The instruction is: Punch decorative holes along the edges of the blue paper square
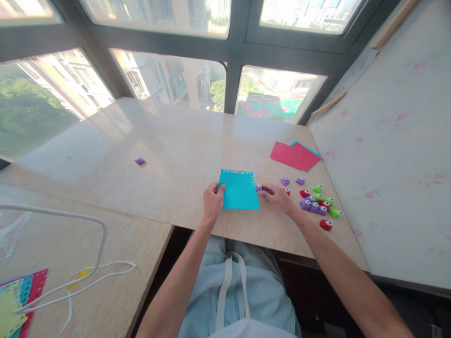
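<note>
A sheet of blue paper (239, 192) lies in front of me, with a row of small cut-outs along its far edge and a few down the upper right edge. My left hand (213, 199) pinches its left side, thumb on top. At the right edge, my right hand (276, 195) is closed on a small purple craft punch (259, 187), partly hidden by the fingers. Tiny blue bits of paper lie just beyond that punch. A red punch (287, 191) shows behind my right hand, and two purple punches (300, 180) sit a little farther off.
Right of my hand is a cluster of purple, red and green punches (314, 206). Red and blue paper sheets (291, 155) lie at the back right. One purple punch (140, 160) sits far left. A white cable (102, 239) and punched coloured paper (21, 300) occupy the left table.
</note>
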A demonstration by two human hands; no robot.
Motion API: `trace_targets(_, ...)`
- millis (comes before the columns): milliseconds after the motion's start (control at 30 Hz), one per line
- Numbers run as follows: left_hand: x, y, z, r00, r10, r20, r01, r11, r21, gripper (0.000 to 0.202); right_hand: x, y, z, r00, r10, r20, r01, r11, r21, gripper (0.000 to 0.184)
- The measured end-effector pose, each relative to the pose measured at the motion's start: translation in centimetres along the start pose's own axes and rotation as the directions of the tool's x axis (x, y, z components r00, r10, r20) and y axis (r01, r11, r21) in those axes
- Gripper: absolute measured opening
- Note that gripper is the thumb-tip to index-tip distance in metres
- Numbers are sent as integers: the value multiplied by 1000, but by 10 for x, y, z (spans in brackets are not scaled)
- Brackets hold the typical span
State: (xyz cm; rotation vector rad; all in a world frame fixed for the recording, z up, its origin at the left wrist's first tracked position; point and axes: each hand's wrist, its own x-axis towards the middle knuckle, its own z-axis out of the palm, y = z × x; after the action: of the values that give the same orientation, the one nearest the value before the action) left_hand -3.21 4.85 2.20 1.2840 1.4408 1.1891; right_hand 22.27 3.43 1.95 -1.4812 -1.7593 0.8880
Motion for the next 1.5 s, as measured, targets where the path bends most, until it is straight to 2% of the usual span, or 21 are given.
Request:
trace_targets(133, -3, 9, 0, 1000, -15, -3, 15, 997, -73, 28, 0, -11, -3, 1000, -25, 6, 24, 991, 132, 42)
trace_targets(233, 0, 16, -4, 999, -26, -29, 23, 992, -122, 31, -3, -25, -2, 999, 28, -20, -19, 927, 375, 36)
trace_targets(333, 4, 27, -11, 998, -49, -50, 38, 981, -192, 34, -8, -41, 1, 993, 117, -29, -67, 735, 675, 29)
trace_targets(400, 5, 37, -17, 994, -89, -62, 69, 959, -273, 36, -10, -53, 4, 985, 168, -47, -62, 590, 805, 30)
trace_targets(467, 4, 48, -22, 992, -110, -63, 83, 942, -325, 37, -10, -66, 6, 979, 199, -46, -54, 468, 882, 30)
trace_targets(567, 1, 63, -27, 994, -90, -65, 65, 946, -319, 39, -9, -82, 7, 977, 214, -26, -42, 309, 950, 29)
trace_targets(667, -2, 72, -31, 995, -58, -85, 32, 958, -283, 39, -9, -94, 5, 979, 202, -7, -37, 213, 976, 32)
trace_targets(1000, -14, 86, -50, 991, -46, -126, 12, 966, -260, 39, -24, -114, -5, 969, 225, 101, -133, 132, 982, 27)
trace_targets(1233, -25, 88, -56, 997, -22, -76, 2, 965, -262, 37, -34, -122, -11, 970, 202, 135, -155, 88, 984, 29)
trace_targets(1500, -34, 97, -65, 997, -6, -82, -18, 959, -283, 39, -47, -135, -20, 953, 151, 263, -279, 103, 955, 37)
